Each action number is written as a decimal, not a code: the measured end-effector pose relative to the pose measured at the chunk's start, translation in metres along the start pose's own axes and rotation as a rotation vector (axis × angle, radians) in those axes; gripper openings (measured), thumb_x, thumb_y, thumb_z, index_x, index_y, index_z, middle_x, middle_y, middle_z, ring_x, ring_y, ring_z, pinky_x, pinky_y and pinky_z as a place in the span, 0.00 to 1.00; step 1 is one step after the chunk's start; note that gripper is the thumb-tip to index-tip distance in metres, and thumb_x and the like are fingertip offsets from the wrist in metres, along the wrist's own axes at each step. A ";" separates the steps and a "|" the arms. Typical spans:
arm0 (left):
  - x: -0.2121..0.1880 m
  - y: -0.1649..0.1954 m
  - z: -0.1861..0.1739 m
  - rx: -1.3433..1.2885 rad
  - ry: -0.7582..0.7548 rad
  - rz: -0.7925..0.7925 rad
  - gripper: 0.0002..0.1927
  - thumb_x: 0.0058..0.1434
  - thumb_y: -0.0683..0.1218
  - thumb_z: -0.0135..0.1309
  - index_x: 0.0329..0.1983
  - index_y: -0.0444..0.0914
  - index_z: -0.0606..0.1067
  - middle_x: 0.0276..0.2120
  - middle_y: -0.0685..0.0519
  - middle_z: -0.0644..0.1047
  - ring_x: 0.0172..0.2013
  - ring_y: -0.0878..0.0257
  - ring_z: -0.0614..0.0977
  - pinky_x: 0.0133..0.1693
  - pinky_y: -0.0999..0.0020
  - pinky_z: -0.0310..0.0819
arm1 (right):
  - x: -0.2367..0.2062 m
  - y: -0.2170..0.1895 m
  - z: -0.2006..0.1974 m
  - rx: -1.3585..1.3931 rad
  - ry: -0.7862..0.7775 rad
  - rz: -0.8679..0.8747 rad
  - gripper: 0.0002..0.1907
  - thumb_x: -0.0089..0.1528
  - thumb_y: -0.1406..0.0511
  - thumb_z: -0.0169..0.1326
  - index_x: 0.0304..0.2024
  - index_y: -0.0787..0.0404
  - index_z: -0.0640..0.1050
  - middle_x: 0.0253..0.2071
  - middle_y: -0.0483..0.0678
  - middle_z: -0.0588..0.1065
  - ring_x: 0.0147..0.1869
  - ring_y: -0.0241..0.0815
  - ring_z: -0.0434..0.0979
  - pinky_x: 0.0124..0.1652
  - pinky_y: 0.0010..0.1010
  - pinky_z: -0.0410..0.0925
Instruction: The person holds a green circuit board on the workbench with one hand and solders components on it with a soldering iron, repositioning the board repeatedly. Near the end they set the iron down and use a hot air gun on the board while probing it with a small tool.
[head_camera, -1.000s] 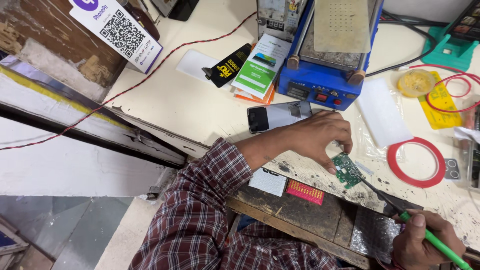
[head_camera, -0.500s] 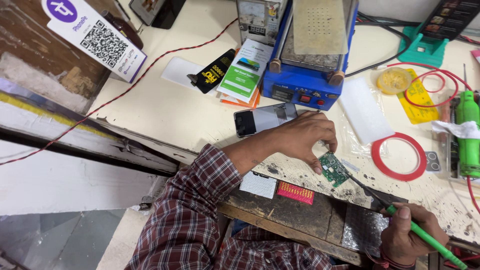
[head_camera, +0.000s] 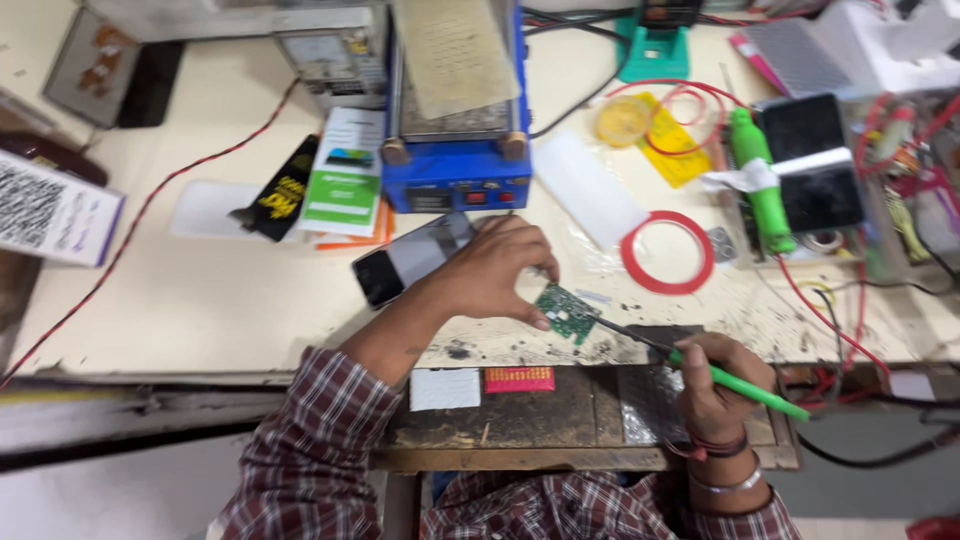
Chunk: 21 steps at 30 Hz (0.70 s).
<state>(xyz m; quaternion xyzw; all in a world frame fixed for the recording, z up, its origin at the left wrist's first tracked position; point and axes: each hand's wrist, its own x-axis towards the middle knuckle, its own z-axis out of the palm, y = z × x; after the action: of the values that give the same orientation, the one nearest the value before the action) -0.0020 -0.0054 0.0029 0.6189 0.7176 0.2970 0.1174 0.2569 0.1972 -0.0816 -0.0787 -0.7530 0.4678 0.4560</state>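
We see a phone (head_camera: 412, 258) on the surface (head_camera: 200, 300), then our left hand (head_camera: 497, 270), its grip pinching a green circuit board (head_camera: 567, 312) at the front edge; our right hand (head_camera: 712, 385) clasps a green-handled soldering iron (head_camera: 735, 382) whose tip touches the board

The left hand (head_camera: 495, 270) covers part of the phone (head_camera: 410, 258). The soldering iron's (head_camera: 735, 385) tip is too small to tell whether it touches the circuit board (head_camera: 567, 312). The right side of the tabletop (head_camera: 200, 290) is blurred.
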 end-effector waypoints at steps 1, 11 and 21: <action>0.000 0.000 -0.001 0.003 -0.001 0.004 0.29 0.36 0.59 0.75 0.40 0.45 0.81 0.42 0.57 0.76 0.52 0.57 0.73 0.58 0.57 0.59 | 0.002 -0.002 0.001 -0.003 0.003 -0.009 0.10 0.69 0.67 0.54 0.34 0.68 0.76 0.29 0.49 0.77 0.27 0.36 0.76 0.31 0.23 0.69; -0.001 0.000 -0.003 0.010 -0.014 -0.018 0.30 0.35 0.61 0.75 0.40 0.45 0.81 0.42 0.57 0.77 0.53 0.57 0.73 0.61 0.57 0.59 | 0.008 -0.010 0.004 -0.034 -0.033 -0.040 0.11 0.69 0.65 0.54 0.32 0.66 0.75 0.29 0.49 0.77 0.29 0.37 0.76 0.32 0.26 0.69; 0.001 0.004 -0.003 0.027 -0.046 -0.074 0.31 0.33 0.61 0.75 0.41 0.45 0.82 0.43 0.57 0.77 0.54 0.58 0.72 0.61 0.57 0.58 | 0.010 -0.011 0.003 -0.038 -0.044 -0.005 0.11 0.68 0.65 0.53 0.33 0.66 0.76 0.27 0.48 0.77 0.27 0.36 0.76 0.30 0.25 0.68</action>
<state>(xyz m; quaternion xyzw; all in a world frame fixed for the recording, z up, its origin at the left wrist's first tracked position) -0.0008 -0.0049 0.0074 0.6000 0.7412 0.2685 0.1364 0.2522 0.1946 -0.0678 -0.0752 -0.7717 0.4538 0.4392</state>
